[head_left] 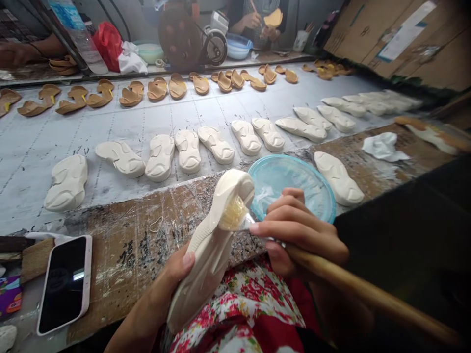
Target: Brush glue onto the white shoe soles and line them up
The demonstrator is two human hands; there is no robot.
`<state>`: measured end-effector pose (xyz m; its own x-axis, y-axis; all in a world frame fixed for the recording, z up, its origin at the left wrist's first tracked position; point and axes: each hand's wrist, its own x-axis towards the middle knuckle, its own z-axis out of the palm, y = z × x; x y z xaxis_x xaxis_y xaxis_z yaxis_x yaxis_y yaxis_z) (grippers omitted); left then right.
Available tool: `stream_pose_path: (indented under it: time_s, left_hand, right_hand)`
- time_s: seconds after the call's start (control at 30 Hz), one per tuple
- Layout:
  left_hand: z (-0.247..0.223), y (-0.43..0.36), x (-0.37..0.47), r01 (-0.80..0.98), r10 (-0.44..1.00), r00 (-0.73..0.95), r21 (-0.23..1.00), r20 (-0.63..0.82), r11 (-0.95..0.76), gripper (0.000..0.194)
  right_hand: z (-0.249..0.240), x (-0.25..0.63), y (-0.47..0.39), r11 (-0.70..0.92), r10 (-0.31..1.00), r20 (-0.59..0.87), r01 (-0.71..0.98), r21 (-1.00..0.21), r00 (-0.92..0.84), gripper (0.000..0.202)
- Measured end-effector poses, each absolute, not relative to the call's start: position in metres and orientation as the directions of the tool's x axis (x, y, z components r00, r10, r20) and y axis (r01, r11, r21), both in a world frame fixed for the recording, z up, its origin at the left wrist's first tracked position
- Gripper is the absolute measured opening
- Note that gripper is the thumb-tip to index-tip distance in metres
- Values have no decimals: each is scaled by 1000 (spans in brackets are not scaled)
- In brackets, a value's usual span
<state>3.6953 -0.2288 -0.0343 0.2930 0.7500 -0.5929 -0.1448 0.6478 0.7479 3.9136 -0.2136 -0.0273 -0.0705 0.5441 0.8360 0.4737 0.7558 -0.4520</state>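
My left hand (176,274) is closed around a cream shoe sole (209,250), tilted upright over my lap with its toe end up. In my right hand (301,230) is a brush (235,215) with pale yellowish bristles, a metal band and a long wooden handle. Its bristles press on the sole's upper side wall, where a wet, shiny coat shows. Just behind the brush sits a blue translucent bowl or lid (294,181), partly hidden by my right hand. A loose cream sole (338,179) lies to its right.
A row of cream soles (186,151) lines the conveyor belt (110,122), with tan shoe uppers (177,87) beyond. A phone (65,284) lies at left on the cardboard-covered bench edge (121,245). Crumpled white tissue (384,147) lies right. Across the belt, a person's hands (253,22) hold a tan piece.
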Motion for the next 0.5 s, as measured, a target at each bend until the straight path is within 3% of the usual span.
stream_pose_path:
  time_s: [0.2, 0.3, 0.43, 0.5]
  left_hand:
    - [-25, -237, 3721, -218, 781, 290, 757, -553, 616, 66]
    - [-23, -234, 3726, -142, 861, 214, 857, -462, 496, 58]
    - [-17, -227, 3725, 69, 968, 151, 979, -202, 193, 40]
    - [-15, -226, 3725, 56, 971, 150, 982, -185, 179, 38]
  right_hand:
    - [-33, 3905, -219, 804, 541, 831, 367, -467, -128, 15]
    - [-30, 3908, -221, 816, 545, 820, 334, -472, -172, 14]
    - [-23, 3917, -221, 814, 574, 761, 305, -494, -302, 12]
    - [-21, 3917, -219, 829, 560, 749, 253, -499, -355, 10]
